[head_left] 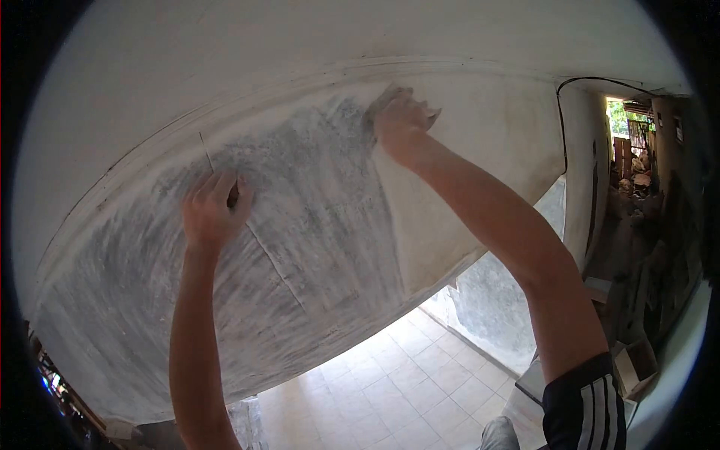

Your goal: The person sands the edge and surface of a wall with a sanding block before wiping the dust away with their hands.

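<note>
Both my arms reach up to a high wall band [315,225] just under the ceiling, its white coat rubbed down to streaky grey. My left hand [212,208] is curled on a small dark tool [232,196] held against the grey patch; a thin line runs up from the fingers. My right hand [402,118] lies against the wall at the top edge of the grey area, beside the still-white part [480,142]. Whether something is under its palm I cannot tell.
A moulded edge [225,105] separates the band from the white ceiling [225,45]. A black cable [561,120] drops down the wall at right. Far below lie a beige tiled floor [390,390], cardboard boxes [634,364] and clutter by a bright doorway [626,127].
</note>
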`<state>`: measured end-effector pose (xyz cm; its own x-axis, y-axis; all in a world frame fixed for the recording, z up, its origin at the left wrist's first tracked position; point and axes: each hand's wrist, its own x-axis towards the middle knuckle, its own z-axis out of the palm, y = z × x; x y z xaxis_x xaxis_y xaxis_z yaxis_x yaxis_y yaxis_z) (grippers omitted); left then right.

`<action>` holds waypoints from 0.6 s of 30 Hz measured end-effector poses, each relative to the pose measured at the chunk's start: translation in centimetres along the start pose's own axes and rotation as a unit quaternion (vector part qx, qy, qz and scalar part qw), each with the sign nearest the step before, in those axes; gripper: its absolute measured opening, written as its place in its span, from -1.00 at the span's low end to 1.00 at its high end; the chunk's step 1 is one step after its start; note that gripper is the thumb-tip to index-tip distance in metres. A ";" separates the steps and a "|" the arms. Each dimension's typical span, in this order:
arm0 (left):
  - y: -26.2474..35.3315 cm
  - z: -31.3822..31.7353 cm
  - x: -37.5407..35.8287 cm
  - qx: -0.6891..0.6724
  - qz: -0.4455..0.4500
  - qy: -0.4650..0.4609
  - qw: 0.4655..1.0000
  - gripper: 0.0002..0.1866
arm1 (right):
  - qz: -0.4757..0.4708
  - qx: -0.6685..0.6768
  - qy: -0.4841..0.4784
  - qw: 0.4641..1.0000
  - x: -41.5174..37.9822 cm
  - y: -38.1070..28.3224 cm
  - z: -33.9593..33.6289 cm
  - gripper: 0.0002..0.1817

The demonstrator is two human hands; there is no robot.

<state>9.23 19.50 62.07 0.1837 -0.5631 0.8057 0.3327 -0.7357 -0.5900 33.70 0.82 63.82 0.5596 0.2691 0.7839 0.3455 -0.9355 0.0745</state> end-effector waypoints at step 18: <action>-0.4 0.0 -0.4 -0.005 -0.018 -0.004 1.000 -0.83 | -0.073 -0.047 -0.039 0.995 1.6 -2.9 -3.3 -0.50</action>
<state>9.07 20.02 61.99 0.1796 -0.5335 0.8265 0.3291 -0.7592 -0.5616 31.12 3.17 66.89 0.5665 0.4169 0.7108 0.3572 -0.9015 0.2441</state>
